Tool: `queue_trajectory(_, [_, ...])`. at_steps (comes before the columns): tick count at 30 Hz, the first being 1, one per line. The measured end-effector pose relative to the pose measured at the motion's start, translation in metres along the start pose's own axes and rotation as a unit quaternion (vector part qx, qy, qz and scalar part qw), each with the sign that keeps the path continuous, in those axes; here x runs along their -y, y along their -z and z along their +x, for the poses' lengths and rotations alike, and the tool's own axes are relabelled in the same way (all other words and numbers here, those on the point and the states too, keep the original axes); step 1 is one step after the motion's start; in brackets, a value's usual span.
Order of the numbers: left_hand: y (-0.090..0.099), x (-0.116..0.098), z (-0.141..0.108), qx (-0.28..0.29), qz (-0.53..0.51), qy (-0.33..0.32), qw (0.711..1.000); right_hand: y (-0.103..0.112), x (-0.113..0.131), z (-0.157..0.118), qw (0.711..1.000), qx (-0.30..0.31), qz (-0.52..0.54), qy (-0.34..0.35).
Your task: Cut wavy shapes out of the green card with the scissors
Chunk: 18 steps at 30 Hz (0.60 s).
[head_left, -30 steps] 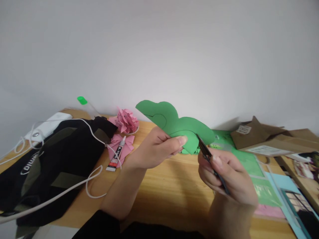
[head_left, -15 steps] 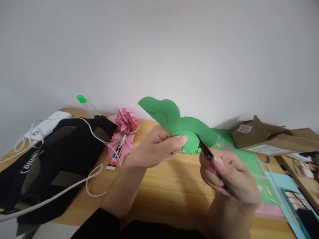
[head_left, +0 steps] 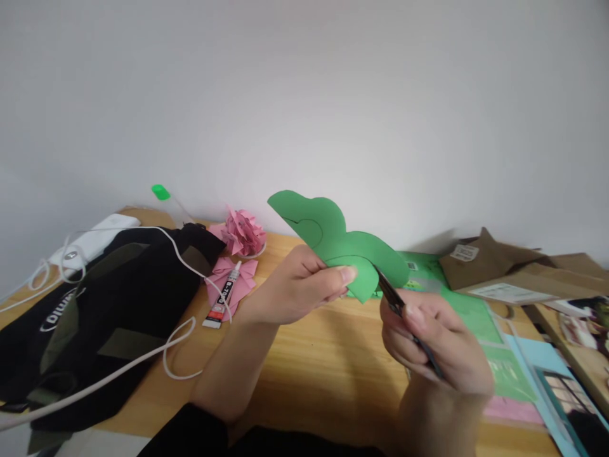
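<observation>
- The left hand (head_left: 297,285) holds a green paper shape (head_left: 333,238) up above the wooden table (head_left: 304,368), pinching its lower edge between the thumb and the curled fingers.
- The thumb tip lies flat on the near face of the paper, close to its bottom corner; the other fingers are folded behind the sheet and mostly hidden.
- The paper rises up and to the left from the pinch, with a wavy top edge and a thin drawn curve on its face.
- The right hand (head_left: 435,346) is closed around dark scissors (head_left: 404,311), thumb pressed on top, fingers wrapped beneath.
- The scissor tip meets the paper's lower right edge, just beside the left thumb; whether the blades are parted cannot be told.
- To the left on the table lies a black bag (head_left: 109,304) with a white cable (head_left: 176,330) looped across it.
- Beside the bag sit a pink paper flower (head_left: 240,231), a flat pink paper piece (head_left: 245,279) and a glue tube (head_left: 223,301) lying on that piece.
- To the right are green sheets (head_left: 476,317), brown paper bags (head_left: 504,266) and a light blue sheet (head_left: 528,349).
</observation>
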<state>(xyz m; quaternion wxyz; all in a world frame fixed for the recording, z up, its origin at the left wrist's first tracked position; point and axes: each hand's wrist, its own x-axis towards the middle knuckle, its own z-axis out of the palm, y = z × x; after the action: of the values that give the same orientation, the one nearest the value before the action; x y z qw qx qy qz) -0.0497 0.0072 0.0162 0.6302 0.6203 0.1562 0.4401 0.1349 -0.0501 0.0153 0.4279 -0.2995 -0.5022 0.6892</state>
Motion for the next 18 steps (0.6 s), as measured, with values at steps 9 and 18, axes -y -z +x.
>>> queue_trajectory(9, [0.005, 0.008, 0.001, -0.053, -0.009, 0.027, 0.998, 0.018, 0.000, -0.007, 0.995, 0.086, 0.032, -0.032])
queue_trajectory(18, [0.000, 0.012, 0.005, 0.048, -0.024, 0.086, 0.995, 0.010, 0.002, 0.000, 0.970, -0.194, -0.050, 0.138])
